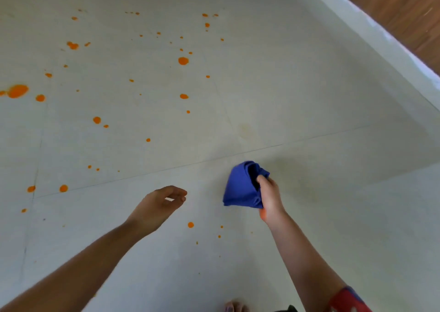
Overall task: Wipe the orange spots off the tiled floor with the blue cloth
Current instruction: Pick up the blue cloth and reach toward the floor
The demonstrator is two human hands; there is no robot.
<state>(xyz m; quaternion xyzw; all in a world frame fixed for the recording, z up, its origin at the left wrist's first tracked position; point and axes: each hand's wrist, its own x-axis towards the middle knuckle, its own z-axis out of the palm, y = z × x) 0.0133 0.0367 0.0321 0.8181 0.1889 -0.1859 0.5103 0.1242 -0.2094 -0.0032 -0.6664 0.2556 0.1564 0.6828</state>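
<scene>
One right hand [270, 196] grips blue cloth [241, 186] (bunched).

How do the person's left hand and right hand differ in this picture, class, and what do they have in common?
1. The right hand grips the bunched blue cloth; the left hand holds nothing.
2. The left hand's fingers are loosely curled and apart; the right hand's fingers are closed on the cloth.
3. An orange smear shows at the right hand's heel; none shows on the left hand.
Both hands are bare and held out above the tiled floor.

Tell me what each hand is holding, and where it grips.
The right hand grips the bunched blue cloth along its right edge. The left hand is open and holds nothing.
</scene>
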